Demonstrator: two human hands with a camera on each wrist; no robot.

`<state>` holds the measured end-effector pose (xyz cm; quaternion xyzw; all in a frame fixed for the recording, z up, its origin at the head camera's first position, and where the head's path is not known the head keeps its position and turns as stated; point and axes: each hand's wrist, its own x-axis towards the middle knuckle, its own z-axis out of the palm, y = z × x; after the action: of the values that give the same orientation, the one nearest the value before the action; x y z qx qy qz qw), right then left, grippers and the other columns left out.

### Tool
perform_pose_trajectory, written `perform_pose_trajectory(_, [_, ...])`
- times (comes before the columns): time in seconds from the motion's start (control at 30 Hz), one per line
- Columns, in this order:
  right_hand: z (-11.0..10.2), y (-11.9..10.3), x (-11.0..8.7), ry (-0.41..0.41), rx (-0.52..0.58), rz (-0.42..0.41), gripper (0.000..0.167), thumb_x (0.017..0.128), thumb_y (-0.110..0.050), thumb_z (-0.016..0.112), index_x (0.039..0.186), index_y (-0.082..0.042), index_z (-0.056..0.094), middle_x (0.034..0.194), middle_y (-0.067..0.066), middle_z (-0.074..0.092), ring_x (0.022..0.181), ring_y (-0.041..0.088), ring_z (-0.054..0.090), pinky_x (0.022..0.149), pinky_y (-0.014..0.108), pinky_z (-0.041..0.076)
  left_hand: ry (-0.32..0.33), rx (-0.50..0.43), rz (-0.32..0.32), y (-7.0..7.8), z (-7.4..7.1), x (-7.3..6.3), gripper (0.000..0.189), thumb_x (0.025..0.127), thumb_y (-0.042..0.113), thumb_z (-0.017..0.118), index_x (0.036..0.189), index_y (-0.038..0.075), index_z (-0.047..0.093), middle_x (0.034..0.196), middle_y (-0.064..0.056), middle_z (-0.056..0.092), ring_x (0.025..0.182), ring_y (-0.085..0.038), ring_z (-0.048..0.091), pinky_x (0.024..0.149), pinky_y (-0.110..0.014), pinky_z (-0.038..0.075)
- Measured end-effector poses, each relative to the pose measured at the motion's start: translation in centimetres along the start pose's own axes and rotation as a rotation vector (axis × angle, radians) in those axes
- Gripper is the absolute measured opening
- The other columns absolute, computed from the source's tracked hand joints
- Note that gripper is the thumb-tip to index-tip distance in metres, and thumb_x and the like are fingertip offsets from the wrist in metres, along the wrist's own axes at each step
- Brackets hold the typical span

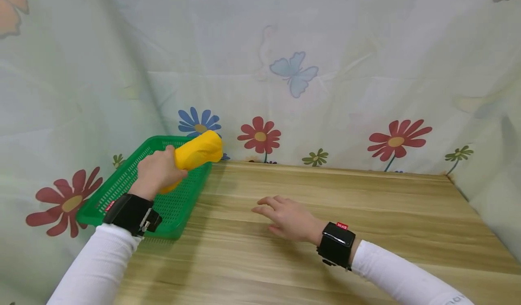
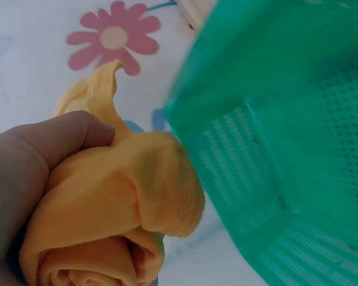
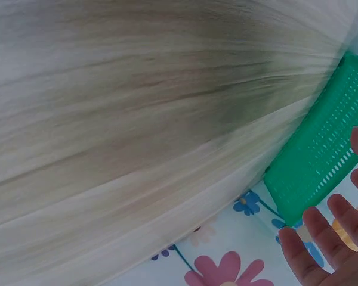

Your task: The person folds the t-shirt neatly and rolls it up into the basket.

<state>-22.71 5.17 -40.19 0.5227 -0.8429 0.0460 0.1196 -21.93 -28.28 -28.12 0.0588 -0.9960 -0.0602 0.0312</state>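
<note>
My left hand (image 1: pixel 156 171) grips a rolled-up yellow cloth (image 1: pixel 200 150) above the green plastic basket (image 1: pixel 197 195). In the left wrist view, the thumb presses on the cloth (image 2: pixel 101 190), its coiled end faces the camera, and a stitched hem and a loose flap show. Much of the hand's other fingers is hidden behind the roll. My right hand (image 1: pixel 291 218) hovers over the wooden table, right of the basket, its fingers loosely bent and holding nothing. Spread fingers (image 3: pixel 319 232) of that hand appear at the right edge of the right wrist view.
The basket stands at the left of the wooden table (image 1: pixel 244 260), near the back, with perforated walls and floor. A pale curtain (image 1: pixel 333 38) printed with flowers and butterflies hangs behind the table and along both sides. A black device (image 1: pixel 337 244) is strapped on each wrist.
</note>
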Motion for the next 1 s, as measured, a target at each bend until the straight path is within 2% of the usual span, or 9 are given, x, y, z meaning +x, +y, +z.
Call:
perform_pose_trajectory(0.17, [0.3, -0.5, 0.6, 0.02, -0.015, -0.031, 0.057, 0.083, -0.029, 0.071, 0.135, -0.02, 0.049, 0.132, 0.004, 0.052, 0.115, 0.018, 0.055, 0.092, 0.033, 0.049, -0.018, -0.02, -0.065, -1.6, 0.7, 0.8, 0.081, 0.081, 0.039, 0.065, 0.138, -0.008, 0.03, 0.091, -0.026, 0.058, 0.068, -0.032, 0.056, 0.051, -0.038, 0.041])
perform_pose_trajectory(0.4, [0.8, -1.8, 1.4, 0.054, -0.013, -0.066, 0.055, 0.083, -0.03, 0.071, 0.134, -0.021, 0.05, 0.129, 0.003, 0.055, 0.114, 0.017, 0.054, 0.094, 0.032, 0.048, -0.044, -0.025, -0.142, -3.8, 2.4, 1.9, 0.071, 0.082, 0.04, 0.064, 0.122, -0.012, 0.039, 0.088, -0.028, 0.056, 0.07, -0.035, 0.056, 0.053, -0.039, 0.042])
perform_pose_trajectory(0.63, [1.0, -2.6, 1.6, 0.035, 0.018, -0.079, 0.055, 0.085, -0.03, 0.07, 0.135, -0.02, 0.049, 0.131, 0.003, 0.053, 0.113, 0.017, 0.054, 0.092, 0.031, 0.049, -0.079, 0.005, -0.227, -4.7, 3.3, 2.9, 0.086, 0.084, 0.041, 0.062, 0.136, -0.017, 0.026, 0.098, -0.035, 0.053, 0.082, -0.044, 0.057, 0.058, -0.044, 0.045])
perform_pose_trajectory(0.73, [0.8, -2.6, 1.5, 0.018, 0.034, -0.072, 0.055, 0.086, -0.031, 0.069, 0.135, -0.021, 0.048, 0.131, 0.003, 0.053, 0.114, 0.017, 0.054, 0.094, 0.032, 0.048, -0.085, 0.013, -0.25, -4.9, 3.4, 3.4, 0.076, 0.084, 0.038, 0.063, 0.129, -0.017, 0.036, 0.095, -0.032, 0.054, 0.081, -0.043, 0.057, 0.059, -0.044, 0.046])
perform_pose_trajectory(0.83, [0.8, -2.6, 1.5, 0.009, 0.047, -0.068, 0.054, 0.086, -0.03, 0.068, 0.135, -0.02, 0.048, 0.131, 0.003, 0.052, 0.115, 0.017, 0.054, 0.095, 0.032, 0.047, -0.096, 0.01, -0.256, -4.8, 3.6, 3.9, 0.055, 0.084, 0.034, 0.062, 0.109, -0.014, 0.047, 0.083, -0.025, 0.054, 0.07, -0.036, 0.056, 0.055, -0.04, 0.044])
perform_pose_trajectory(0.9, [0.8, -2.6, 1.4, 0.004, 0.054, -0.064, 0.054, 0.086, -0.03, 0.068, 0.135, -0.02, 0.048, 0.132, 0.003, 0.052, 0.115, 0.017, 0.054, 0.095, 0.032, 0.047, -0.103, 0.01, -0.256, -4.7, 3.8, 4.2, 0.045, 0.085, 0.03, 0.061, 0.099, -0.011, 0.05, 0.077, -0.021, 0.053, 0.065, -0.031, 0.053, 0.052, -0.038, 0.043])
perform_pose_trajectory(1.0, [0.8, -2.5, 1.2, -0.001, 0.062, -0.059, 0.055, 0.086, -0.031, 0.068, 0.136, -0.02, 0.048, 0.132, 0.003, 0.052, 0.114, 0.017, 0.054, 0.095, 0.032, 0.047, -0.114, 0.021, -0.268, -4.2, 4.3, 4.7, 0.035, 0.085, 0.025, 0.059, 0.094, -0.009, 0.052, 0.075, -0.018, 0.052, 0.062, -0.027, 0.049, 0.049, -0.036, 0.039])
